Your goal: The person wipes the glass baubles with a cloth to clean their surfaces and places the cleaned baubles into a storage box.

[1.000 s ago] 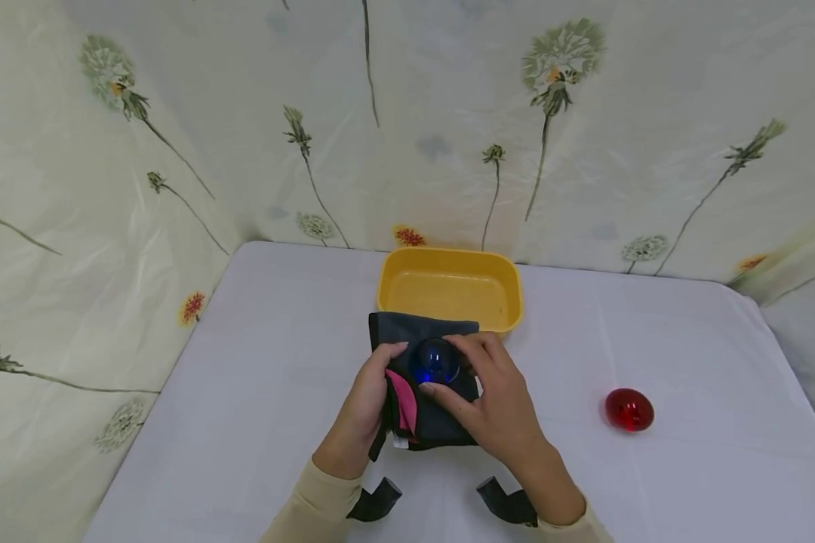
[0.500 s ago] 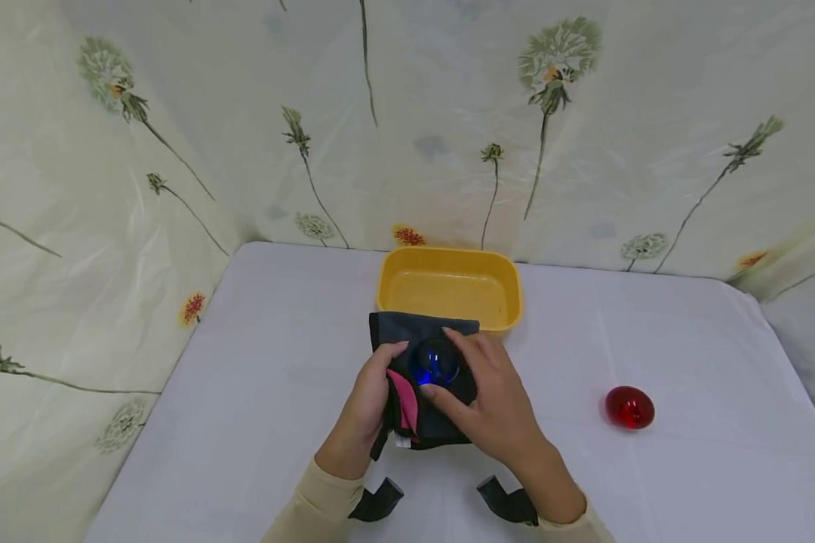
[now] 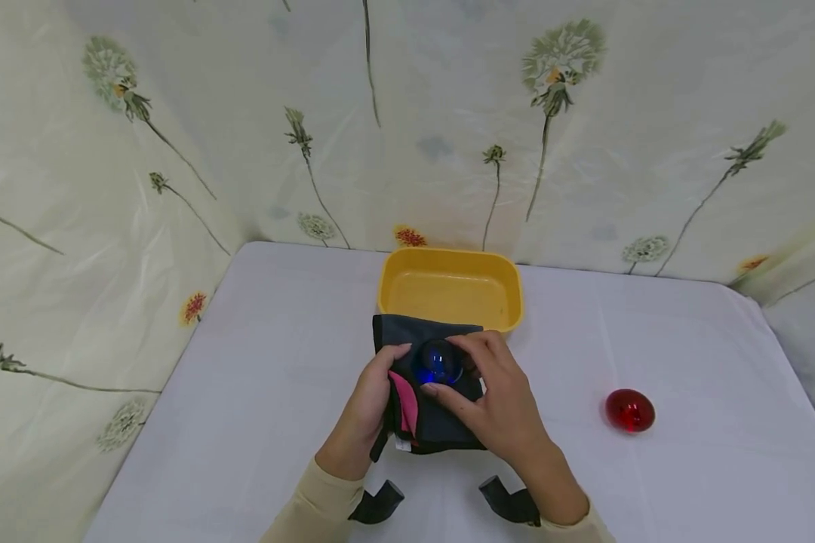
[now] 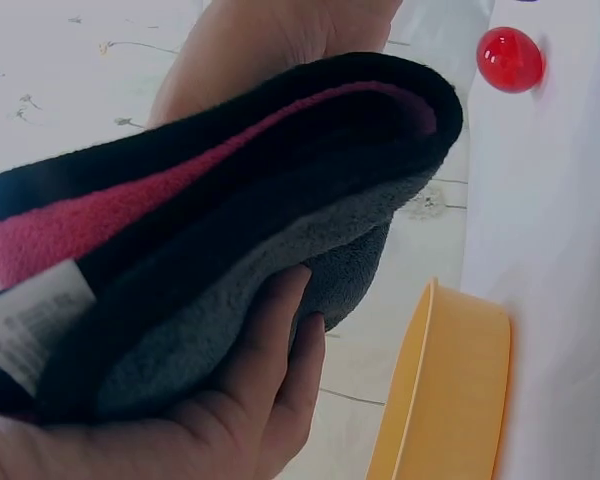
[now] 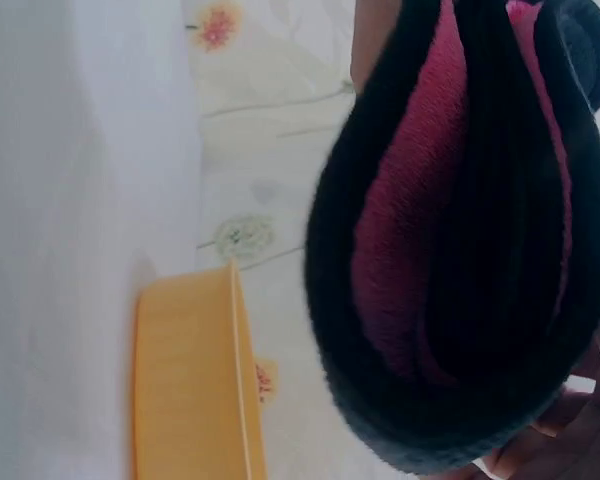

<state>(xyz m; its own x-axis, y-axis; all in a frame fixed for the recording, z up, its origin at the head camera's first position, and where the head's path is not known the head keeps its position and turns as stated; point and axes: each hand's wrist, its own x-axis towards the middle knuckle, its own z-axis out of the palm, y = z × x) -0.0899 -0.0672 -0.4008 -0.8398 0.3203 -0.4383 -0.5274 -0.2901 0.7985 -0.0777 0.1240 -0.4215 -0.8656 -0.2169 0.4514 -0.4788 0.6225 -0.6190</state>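
Observation:
In the head view my left hand point(image 3: 364, 411) grips a folded dark grey cloth point(image 3: 414, 329) by its left side, thumb on top. The left wrist view shows fingers point(image 4: 280, 340) bent under the cloth, whose pink inner face point(image 4: 120, 215) and white label point(image 4: 37, 322) show between black-edged folds. A shiny see-through blue ball point(image 3: 438, 360) lies against the cloth's upper face. My right hand point(image 3: 505, 400) holds this ball between its thumb, at the near side, and its fingers, at the far side. The right wrist view has the layered cloth point(image 5: 410, 250) hiding the ball.
A yellow plastic tub point(image 3: 516, 298) stands behind the cloth at the table's back edge. A shiny red ball point(image 3: 629, 411) lies on the white-covered table point(image 3: 278, 362) to the right. Black curved pieces point(image 3: 378, 504) show beside the forearms. A flower-printed curtain point(image 3: 435, 113) hangs behind.
The right fingers shift slightly around the blue ball, and the cloth moves very little with the hands. The red ball and the yellow tub stay where they were.

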